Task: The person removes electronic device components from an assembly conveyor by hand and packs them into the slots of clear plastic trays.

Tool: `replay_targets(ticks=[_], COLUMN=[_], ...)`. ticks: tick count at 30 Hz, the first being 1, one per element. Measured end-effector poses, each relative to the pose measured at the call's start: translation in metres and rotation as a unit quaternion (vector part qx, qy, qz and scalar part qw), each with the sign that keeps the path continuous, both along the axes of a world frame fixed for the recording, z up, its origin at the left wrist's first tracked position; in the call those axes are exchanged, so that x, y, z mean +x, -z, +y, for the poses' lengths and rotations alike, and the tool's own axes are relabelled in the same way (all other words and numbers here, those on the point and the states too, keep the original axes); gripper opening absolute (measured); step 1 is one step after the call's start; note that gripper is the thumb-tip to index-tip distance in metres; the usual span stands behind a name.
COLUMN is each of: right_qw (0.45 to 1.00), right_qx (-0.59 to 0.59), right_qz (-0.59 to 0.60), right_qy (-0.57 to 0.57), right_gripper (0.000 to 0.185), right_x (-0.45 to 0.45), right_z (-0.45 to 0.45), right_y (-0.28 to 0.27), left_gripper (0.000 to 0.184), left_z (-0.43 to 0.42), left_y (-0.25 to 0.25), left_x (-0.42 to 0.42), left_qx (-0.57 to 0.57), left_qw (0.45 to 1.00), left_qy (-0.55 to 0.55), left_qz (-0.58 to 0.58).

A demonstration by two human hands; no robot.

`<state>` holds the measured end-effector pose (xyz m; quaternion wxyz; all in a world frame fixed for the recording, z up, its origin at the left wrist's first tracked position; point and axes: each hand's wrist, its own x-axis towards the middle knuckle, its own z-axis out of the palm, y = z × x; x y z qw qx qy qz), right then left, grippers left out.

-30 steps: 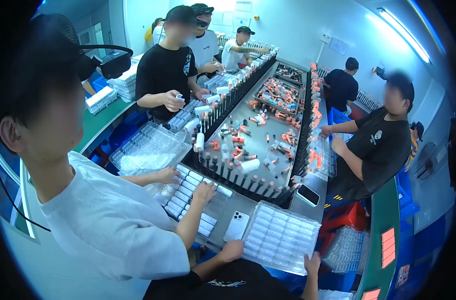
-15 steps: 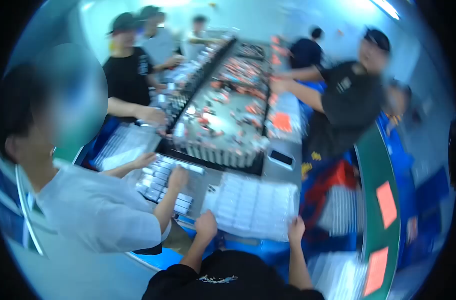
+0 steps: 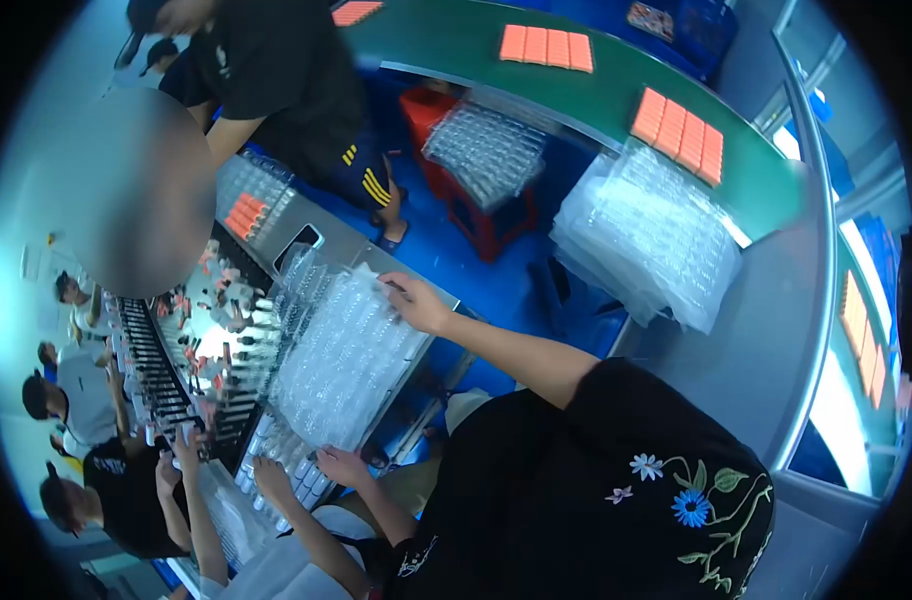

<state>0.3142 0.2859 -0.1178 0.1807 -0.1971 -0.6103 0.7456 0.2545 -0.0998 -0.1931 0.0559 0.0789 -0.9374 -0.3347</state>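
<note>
A clear plastic blister tray (image 3: 341, 350) with rows of pockets lies tilted in the view, between my two hands. At its upper right corner, my right hand (image 3: 421, 303) is closed on the edge, fingers curled over it. My left hand (image 3: 344, 467) grips the lower edge, its fingertips partly hidden against the plastic. Beneath and beside the tray is a tray of white cylindrical pieces (image 3: 301, 478). A co-worker's hand (image 3: 272, 478) is over those pieces, close to my left hand.
A stack of clear trays (image 3: 646, 235) stands at right, near orange filled trays (image 3: 678, 135) on a green belt (image 3: 436, 45). More clear trays (image 3: 486, 150) rest on a red stool (image 3: 491, 230). A phone (image 3: 299, 246) lies on the worktable. Several co-workers stand along the left.
My view has swung to the right, bringing the green belt and stacked trays further into sight. Both hands keep hold of the clear tray.
</note>
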Motion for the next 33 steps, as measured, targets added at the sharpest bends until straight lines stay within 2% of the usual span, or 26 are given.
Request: replay_targets(ticks=[1,2,4,5,7,8,9,10,11,13,15,17,19,20,21,22,23,25,26,27,28,29,30,31,32,33], right_qw=[0.999,0.995,0.933,0.949,0.900,0.865,0.855,0.823,0.805,0.718,0.721,0.725,0.765,0.708,0.642,0.526,0.393,0.354,0.414,0.548,0.676,0.732,0.777,0.786,0.766,0.783], right_qx=[0.030,0.063,0.246,0.158,0.148,0.182,0.041,0.046,0.153,0.149,0.149,0.148,0.153,0.247,0.351,0.389,0.519,0.596,0.640,0.559,0.528,0.541,0.545,0.582,0.635,0.608], right_qz=[-0.004,-0.012,0.072,-0.011,-0.090,-0.155,-0.076,-0.023,-0.031,-0.087,-0.086,-0.140,-0.225,-0.370,-0.406,-0.515,-0.487,-0.418,-0.321,-0.307,-0.225,-0.254,-0.258,-0.201,-0.103,-0.097], right_qy=[0.035,0.070,0.253,0.272,0.399,0.441,0.511,0.565,0.573,0.675,0.671,0.658,0.584,0.548,0.548,0.554,0.582,0.587,0.562,0.541,0.462,0.327,0.179,0.050,-0.028,-0.090], right_gripper=[0.032,0.031,0.027,0.030,0.036,0.040,0.042,0.041,0.042,0.041,0.042,0.043,0.045,0.045,0.045,0.049,0.044,0.035,0.025,0.023,0.021,0.022,0.025,0.030,0.036,0.041], right_x=[0.028,0.061,0.114,0.155,0.236,0.287,0.318,0.357,0.415,0.479,0.548,0.625,0.640,0.633,0.683,0.598,0.587,0.479,0.446,0.380,0.332,0.284,0.214,0.158,0.120,0.086], right_z=[0.004,0.011,0.043,0.064,0.112,0.137,0.144,0.158,0.178,0.194,0.211,0.247,0.245,0.242,0.275,0.236,0.241,0.199,0.206,0.181,0.171,0.151,0.103,0.061,0.043,0.016], right_y=[-0.031,-0.049,-0.034,-0.047,-0.047,-0.046,-0.076,-0.080,-0.064,-0.067,-0.032,0.041,0.054,0.042,0.087,0.020,0.016,-0.033,-0.013,-0.012,0.013,0.029,-0.002,-0.025,-0.008,-0.011], left_gripper=[0.042,0.042,0.043,0.045,0.046,0.036,0.031,0.029,0.033,0.035,0.037,0.036,0.038,0.040,0.042,0.044,0.045,0.047,0.049,0.050,0.051,0.067,0.066,0.066,0.059,0.055], left_z=[0.019,0.026,0.031,0.061,0.079,0.073,0.080,0.087,0.074,0.068,0.057,0.053,0.045,0.053,0.056,0.049,0.043,0.035,0.035,0.036,0.036,0.035,0.036,0.038,0.039,0.040], left_y=[-0.030,-0.026,-0.011,-0.043,-0.051,-0.044,-0.049,-0.055,-0.030,-0.029,-0.020,-0.017,-0.006,-0.022,-0.035,-0.038,-0.042,-0.044,-0.045,-0.045,-0.045,-0.036,-0.037,-0.037,-0.034,-0.034], left_x=[0.019,0.017,0.024,0.044,0.041,0.029,0.026,0.021,0.005,-0.003,-0.007,-0.006,-0.009,-0.004,0.001,0.002,0.003,0.004,0.003,0.004,0.002,-0.003,-0.005,-0.006,-0.009,-0.010], left_qx=[-0.051,-0.052,0.029,0.258,0.267,0.206,0.162,0.116,0.104,-0.027,-0.085,-0.103,-0.118,-0.119,-0.098,-0.107,-0.110,-0.125,-0.126,-0.140,-0.152,-0.173,-0.177,-0.178,-0.194,-0.182], left_qw=[0.997,0.997,0.953,0.953,0.939,0.944,0.956,0.967,0.967,0.965,0.963,0.957,0.945,0.952,0.961,0.961,0.960,0.951,0.951,0.945,0.939,0.936,0.937,0.937,0.931,0.933], left_qy=[0.030,0.041,0.153,0.122,0.181,0.233,0.223,0.211,0.222,0.247,0.249,0.261,0.287,0.268,0.245,0.244,0.248,0.279,0.282,0.295,0.308,0.305,0.300,0.296,0.308,0.310], left_qz=[0.043,0.041,0.259,0.097,0.119,0.110,0.097,0.086,0.074,0.080,0.053,0.070,0.097,0.088,0.087,0.078,0.069,0.037,-0.003,-0.004,-0.003,-0.016,-0.034,-0.052,-0.033,-0.022])
